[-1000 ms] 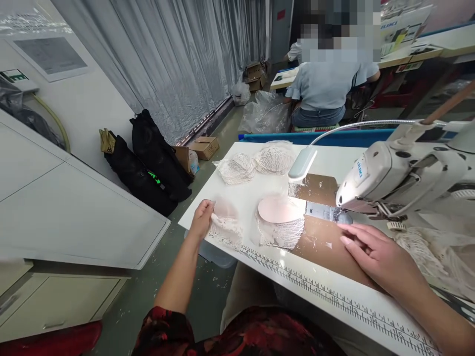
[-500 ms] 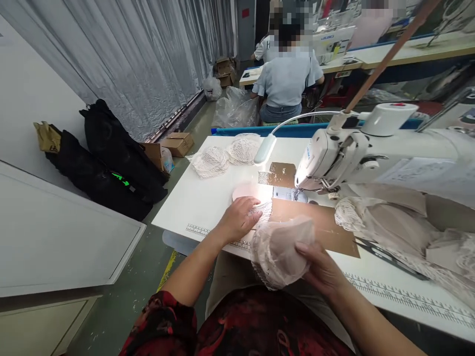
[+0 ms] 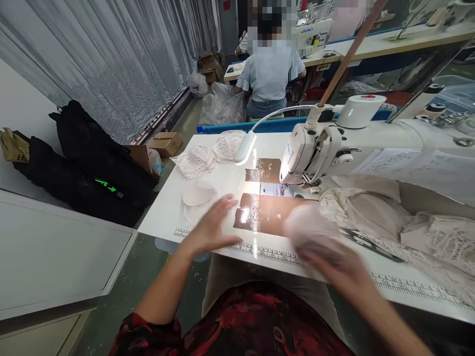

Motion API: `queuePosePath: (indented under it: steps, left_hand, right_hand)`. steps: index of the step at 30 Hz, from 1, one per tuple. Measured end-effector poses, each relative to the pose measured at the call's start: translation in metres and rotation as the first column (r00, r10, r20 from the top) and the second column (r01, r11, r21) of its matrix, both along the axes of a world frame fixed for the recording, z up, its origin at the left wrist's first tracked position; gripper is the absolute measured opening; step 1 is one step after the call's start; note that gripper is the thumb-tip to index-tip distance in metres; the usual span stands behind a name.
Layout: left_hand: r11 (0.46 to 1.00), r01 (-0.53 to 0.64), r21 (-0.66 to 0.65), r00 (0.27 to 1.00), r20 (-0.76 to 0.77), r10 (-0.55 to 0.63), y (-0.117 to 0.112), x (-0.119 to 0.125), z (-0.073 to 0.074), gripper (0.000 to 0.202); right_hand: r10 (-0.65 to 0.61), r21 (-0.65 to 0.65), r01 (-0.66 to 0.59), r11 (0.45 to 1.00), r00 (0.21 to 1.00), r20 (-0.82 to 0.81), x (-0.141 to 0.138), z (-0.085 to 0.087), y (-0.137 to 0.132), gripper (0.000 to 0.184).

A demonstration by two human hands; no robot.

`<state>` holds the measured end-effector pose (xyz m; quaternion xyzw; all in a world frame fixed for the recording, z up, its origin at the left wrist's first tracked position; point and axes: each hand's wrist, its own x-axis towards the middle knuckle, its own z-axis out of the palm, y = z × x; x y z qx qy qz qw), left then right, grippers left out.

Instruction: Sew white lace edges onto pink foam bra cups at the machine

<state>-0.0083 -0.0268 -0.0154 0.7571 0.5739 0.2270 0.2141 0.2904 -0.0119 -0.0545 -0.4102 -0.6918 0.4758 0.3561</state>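
Observation:
My left hand [image 3: 213,227] is over the front left of the sewing table, thumb and fingers apart, with nothing in it. Just beyond it lies a pale pink bra cup piece [image 3: 197,194], with lace edging partly hidden by the hand. My right hand [image 3: 339,259], smeared by motion, grips a pale bra cup [image 3: 309,222] above the brown-taped plate. The sewing machine's head [image 3: 302,153] and its needle area stand behind that cup, under a lit lamp [image 3: 245,148].
Lace cups [image 3: 198,160] lie at the table's far left. To the right, a heap of beige and lace pieces [image 3: 382,212] rests beside the machine. A printed ruler [image 3: 274,254] runs along the front edge. A person [image 3: 269,74] sits ahead; black bags [image 3: 100,158] lean at left.
My left hand has moved left, and the pink piece now lies further left on the table. My right hand has carried the cup up and right, off my lap side. The view has shifted right.

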Motion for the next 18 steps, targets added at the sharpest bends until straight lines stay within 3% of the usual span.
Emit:
queuePosePath:
  steps: [2, 3, 4, 6, 8, 9, 10, 12, 14, 16, 17, 18]
  left_hand:
    - [0.942, 0.317, -0.108, 0.935, 0.201, -0.292, -0.001, 0.026, 0.005, 0.077]
    - [0.903, 0.403, -0.149, 0.894, 0.276, -0.354, -0.002, 0.034, 0.006, 0.069]
    - [0.902, 0.396, -0.168, 0.888, 0.321, -0.33, -0.002, 0.039, 0.004, 0.057]
    - [0.966, 0.199, -0.165, 0.941, 0.306, -0.142, -0.003, 0.039, -0.001, 0.034]
    - [0.988, -0.064, -0.142, 0.956, 0.275, 0.102, -0.005, 0.033, -0.007, 0.02]
    - [0.979, -0.119, -0.166, 0.937, 0.306, 0.166, -0.007, 0.032, -0.009, 0.021]
    - [0.971, -0.096, -0.221, 0.908, 0.381, 0.176, -0.01, 0.032, -0.009, 0.026]
    - [0.933, 0.17, -0.318, 0.781, 0.62, 0.069, -0.015, 0.039, -0.008, 0.039]
    - [0.83, 0.485, -0.277, 0.576, 0.815, -0.064, -0.018, 0.051, -0.004, 0.061]
    - [0.75, 0.628, -0.208, 0.436, 0.892, -0.117, -0.019, 0.06, -0.003, 0.082]
    - [0.756, 0.624, -0.199, 0.416, 0.903, -0.106, -0.019, 0.063, -0.003, 0.087]
    - [0.798, 0.566, -0.209, 0.433, 0.899, -0.072, -0.018, 0.063, -0.005, 0.086]
  right_hand:
    - [0.222, -0.097, -0.22, 0.971, 0.975, 0.005, -0.02, 0.008, -0.004, 0.016]
    - [0.274, -0.079, -0.273, 0.959, 0.962, -0.007, -0.027, 0.014, -0.005, 0.014]
    - [0.266, -0.008, -0.266, 0.964, 0.964, -0.003, -0.03, 0.02, -0.005, 0.009]
    - [0.092, 0.186, -0.091, 0.978, 0.996, 0.004, -0.029, 0.033, -0.003, 0.008]
    - [-0.153, 0.307, 0.138, 0.942, 0.988, 0.025, -0.022, 0.042, 0.002, 0.008]
    - [-0.253, 0.327, 0.224, 0.918, 0.966, 0.05, -0.018, 0.043, 0.004, 0.007]
    - [-0.302, 0.311, 0.262, 0.913, 0.949, 0.086, -0.016, 0.043, 0.007, 0.005]
    - [-0.214, 0.17, 0.191, 0.967, 0.968, 0.13, -0.018, 0.036, 0.011, 0.009]
    - [0.028, -0.096, -0.025, 0.995, 0.999, 0.034, -0.025, 0.024, 0.013, 0.016]
    - [0.149, -0.37, -0.205, 0.906, 0.974, -0.173, -0.032, 0.011, 0.012, 0.022]
    - [0.144, -0.475, -0.264, 0.839, 0.951, -0.272, -0.035, 0.007, 0.01, 0.025]
    - [0.123, -0.552, -0.312, 0.773, 0.928, -0.353, -0.036, 0.004, 0.009, 0.028]
